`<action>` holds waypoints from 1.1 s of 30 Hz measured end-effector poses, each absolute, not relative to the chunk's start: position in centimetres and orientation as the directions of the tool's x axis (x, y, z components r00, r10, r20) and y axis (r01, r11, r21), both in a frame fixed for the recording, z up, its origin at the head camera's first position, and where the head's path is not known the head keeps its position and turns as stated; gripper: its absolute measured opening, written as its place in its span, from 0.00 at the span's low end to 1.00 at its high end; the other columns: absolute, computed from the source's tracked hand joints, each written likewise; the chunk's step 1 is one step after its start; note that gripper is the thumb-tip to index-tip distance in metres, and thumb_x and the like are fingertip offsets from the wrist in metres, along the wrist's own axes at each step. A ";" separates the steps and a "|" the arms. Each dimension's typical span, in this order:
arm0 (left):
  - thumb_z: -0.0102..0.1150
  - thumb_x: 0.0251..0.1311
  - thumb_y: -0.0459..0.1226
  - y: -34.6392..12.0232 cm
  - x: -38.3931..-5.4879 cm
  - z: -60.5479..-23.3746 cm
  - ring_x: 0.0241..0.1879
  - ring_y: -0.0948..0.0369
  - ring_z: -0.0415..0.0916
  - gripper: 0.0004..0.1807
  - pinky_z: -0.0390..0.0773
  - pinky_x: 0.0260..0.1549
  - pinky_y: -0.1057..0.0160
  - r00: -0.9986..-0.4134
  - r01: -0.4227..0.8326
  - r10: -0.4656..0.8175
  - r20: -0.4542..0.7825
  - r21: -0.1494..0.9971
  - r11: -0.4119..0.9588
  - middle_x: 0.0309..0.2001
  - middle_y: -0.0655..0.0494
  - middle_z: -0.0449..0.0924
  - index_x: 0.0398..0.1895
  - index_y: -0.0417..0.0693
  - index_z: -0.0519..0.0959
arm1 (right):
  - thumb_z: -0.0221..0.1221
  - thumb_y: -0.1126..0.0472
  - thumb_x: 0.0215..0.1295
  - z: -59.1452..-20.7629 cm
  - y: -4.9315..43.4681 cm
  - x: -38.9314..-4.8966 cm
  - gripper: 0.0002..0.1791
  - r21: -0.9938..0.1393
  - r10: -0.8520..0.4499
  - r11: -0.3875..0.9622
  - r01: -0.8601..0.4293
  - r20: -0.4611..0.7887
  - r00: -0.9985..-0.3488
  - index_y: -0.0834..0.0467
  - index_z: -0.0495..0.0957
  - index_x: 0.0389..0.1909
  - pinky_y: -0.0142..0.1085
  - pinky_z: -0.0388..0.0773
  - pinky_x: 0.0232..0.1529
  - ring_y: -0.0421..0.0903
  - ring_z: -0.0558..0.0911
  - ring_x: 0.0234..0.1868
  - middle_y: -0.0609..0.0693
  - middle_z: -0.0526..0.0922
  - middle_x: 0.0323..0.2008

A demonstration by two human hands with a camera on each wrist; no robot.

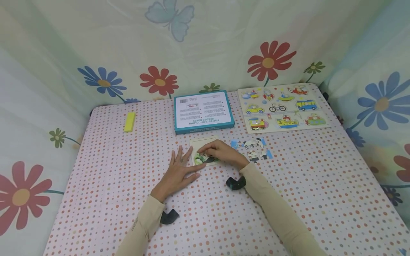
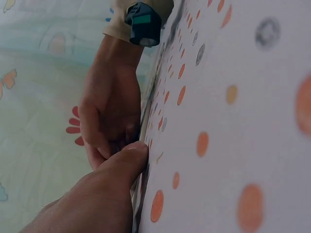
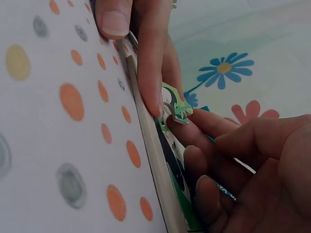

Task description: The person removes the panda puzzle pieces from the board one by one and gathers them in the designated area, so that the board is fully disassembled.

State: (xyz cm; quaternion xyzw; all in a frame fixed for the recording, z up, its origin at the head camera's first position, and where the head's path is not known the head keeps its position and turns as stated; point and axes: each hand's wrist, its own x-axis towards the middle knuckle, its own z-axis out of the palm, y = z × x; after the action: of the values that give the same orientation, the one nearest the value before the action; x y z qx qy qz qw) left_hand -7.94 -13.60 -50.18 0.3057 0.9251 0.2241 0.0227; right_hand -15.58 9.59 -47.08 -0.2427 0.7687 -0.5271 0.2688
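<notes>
A small wooden puzzle tray [image 1: 194, 141] lies in front of me with green and black picture pieces [image 1: 209, 160] in its lower part. My left hand [image 1: 176, 176] rests with spread, straight fingers at the tray's left side, its index finger along the near edge. Over the tray, my right hand [image 1: 224, 153] pinches a green puzzle piece [image 3: 181, 109], which is tilted up from the tray in the right wrist view. Loose panda puzzle pieces [image 1: 253, 144] lie to the right of the tray. In the left wrist view, the right hand's fingers hide the piece.
Behind the tray lies a blue-edged box [image 1: 205, 110]. A wooden vehicle puzzle board [image 1: 283, 108] is at the back right, and a yellow block [image 1: 129, 122] at the back left. Dotted cloth covers the table [image 1: 105, 199]; a flowered curtain [image 1: 211, 42] hangs behind it.
</notes>
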 end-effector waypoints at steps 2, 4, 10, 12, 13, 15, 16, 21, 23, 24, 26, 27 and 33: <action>0.44 0.69 0.58 -13.6 -7.9 -50.1 0.73 0.37 0.26 0.22 0.29 0.68 0.36 -0.815 0.549 0.573 0.085 0.433 0.715 0.77 0.50 0.37 0.65 0.79 0.67 | 0.45 0.66 0.73 -47.0 9.6 -15.7 0.17 -0.944 -0.662 0.322 -0.075 -0.168 -0.730 0.63 0.81 0.52 0.34 0.76 0.36 0.44 0.75 0.30 0.56 0.83 0.48; 0.44 0.69 0.58 -13.6 -7.8 -50.0 0.73 0.37 0.25 0.22 0.29 0.68 0.36 -0.817 0.543 0.572 0.077 0.440 0.716 0.77 0.50 0.36 0.65 0.79 0.67 | 0.46 0.66 0.73 -47.0 9.7 -15.7 0.16 -0.947 -0.673 0.313 -0.073 -0.167 -0.721 0.64 0.80 0.52 0.34 0.77 0.37 0.43 0.77 0.33 0.57 0.83 0.49; 0.44 0.69 0.58 -13.5 -7.8 -49.9 0.73 0.39 0.25 0.22 0.28 0.69 0.37 -0.820 0.533 0.568 0.065 0.445 0.719 0.77 0.52 0.36 0.65 0.79 0.67 | 0.55 0.66 0.68 -47.1 9.4 -15.7 0.13 -0.939 -0.655 0.334 -0.080 -0.170 -0.736 0.62 0.82 0.50 0.34 0.78 0.44 0.42 0.80 0.43 0.56 0.84 0.48; 0.45 0.68 0.58 -13.5 -7.8 -50.0 0.73 0.39 0.25 0.22 0.28 0.68 0.37 -0.820 0.536 0.568 0.069 0.443 0.719 0.77 0.51 0.36 0.64 0.79 0.68 | 0.58 0.65 0.67 -47.1 9.2 -15.6 0.12 -0.929 -0.630 0.361 -0.084 -0.176 -0.756 0.61 0.83 0.48 0.33 0.78 0.44 0.42 0.80 0.42 0.54 0.84 0.47; 0.45 0.68 0.58 -13.5 -7.8 -50.0 0.73 0.38 0.25 0.22 0.29 0.68 0.36 -0.819 0.538 0.569 0.072 0.441 0.718 0.77 0.51 0.36 0.64 0.79 0.68 | 0.58 0.65 0.66 -47.1 9.1 -15.6 0.11 -0.924 -0.617 0.374 -0.084 -0.180 -0.766 0.60 0.83 0.47 0.33 0.77 0.43 0.42 0.80 0.42 0.53 0.85 0.46; 0.45 0.68 0.57 -13.5 -7.8 -50.0 0.73 0.38 0.25 0.22 0.29 0.68 0.36 -0.818 0.541 0.571 0.077 0.441 0.716 0.77 0.51 0.37 0.64 0.79 0.68 | 0.59 0.65 0.66 -47.0 8.9 -15.5 0.11 -0.917 -0.593 0.390 -0.078 -0.185 -0.783 0.59 0.84 0.46 0.33 0.77 0.43 0.42 0.80 0.41 0.52 0.85 0.45; 0.45 0.68 0.57 -13.5 -7.8 -50.0 0.73 0.38 0.25 0.21 0.29 0.68 0.36 -0.817 0.543 0.571 0.079 0.440 0.715 0.77 0.51 0.37 0.64 0.79 0.68 | 0.59 0.65 0.65 -47.0 8.8 -15.5 0.11 -0.915 -0.582 0.396 -0.069 -0.192 -0.790 0.59 0.84 0.46 0.33 0.77 0.43 0.42 0.80 0.41 0.52 0.85 0.45; 0.44 0.69 0.57 -13.6 -7.8 -50.0 0.73 0.37 0.26 0.22 0.30 0.68 0.36 -0.817 0.542 0.572 0.078 0.443 0.714 0.77 0.50 0.37 0.65 0.80 0.67 | 0.60 0.66 0.65 -46.9 8.7 -15.4 0.11 -0.915 -0.545 0.404 -0.019 -0.224 -0.808 0.59 0.84 0.46 0.31 0.77 0.40 0.41 0.80 0.39 0.52 0.85 0.45; 0.44 0.69 0.57 -13.6 -7.8 -50.0 0.73 0.37 0.26 0.22 0.30 0.68 0.36 -0.817 0.541 0.571 0.077 0.447 0.713 0.77 0.50 0.37 0.65 0.80 0.66 | 0.59 0.66 0.65 -46.9 8.8 -15.4 0.11 -0.915 -0.541 0.404 -0.011 -0.229 -0.809 0.59 0.84 0.46 0.31 0.77 0.39 0.41 0.80 0.38 0.52 0.85 0.45; 0.44 0.69 0.57 -13.6 -7.8 -49.9 0.73 0.37 0.26 0.22 0.30 0.68 0.36 -0.817 0.541 0.572 0.078 0.449 0.711 0.77 0.50 0.37 0.65 0.80 0.66 | 0.59 0.66 0.65 -46.9 8.8 -15.5 0.11 -0.915 -0.541 0.403 -0.010 -0.230 -0.809 0.59 0.84 0.46 0.31 0.77 0.39 0.41 0.80 0.38 0.53 0.85 0.44; 0.44 0.69 0.57 -13.5 -7.8 -49.9 0.73 0.37 0.26 0.22 0.30 0.68 0.36 -0.816 0.541 0.572 0.081 0.454 0.708 0.77 0.50 0.38 0.65 0.80 0.66 | 0.59 0.66 0.65 -47.0 8.8 -15.5 0.11 -0.916 -0.544 0.401 -0.013 -0.227 -0.808 0.59 0.84 0.46 0.31 0.78 0.39 0.40 0.81 0.38 0.53 0.85 0.44; 0.44 0.69 0.57 -13.5 -7.8 -49.9 0.73 0.37 0.26 0.22 0.30 0.68 0.36 -0.816 0.541 0.572 0.082 0.454 0.707 0.77 0.50 0.38 0.65 0.80 0.66 | 0.59 0.66 0.65 -47.0 8.8 -15.5 0.11 -0.917 -0.546 0.398 -0.016 -0.223 -0.807 0.60 0.84 0.46 0.31 0.78 0.39 0.40 0.81 0.38 0.53 0.86 0.44; 0.43 0.69 0.58 -13.6 -7.9 -50.0 0.73 0.37 0.26 0.22 0.30 0.68 0.35 -0.813 0.547 0.577 0.081 0.445 0.708 0.77 0.49 0.38 0.65 0.80 0.66 | 0.60 0.65 0.65 -47.3 9.0 -15.7 0.11 -0.925 -0.555 0.379 -0.035 -0.197 -0.808 0.60 0.84 0.46 0.32 0.79 0.39 0.40 0.82 0.39 0.54 0.86 0.44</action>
State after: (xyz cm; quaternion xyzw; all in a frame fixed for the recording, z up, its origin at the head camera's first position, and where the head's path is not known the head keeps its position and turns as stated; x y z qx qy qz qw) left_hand -7.85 -13.56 -49.96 0.3043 0.9237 0.2305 0.0319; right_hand -15.69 9.01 -47.30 -0.1863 0.7926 -0.5252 0.2474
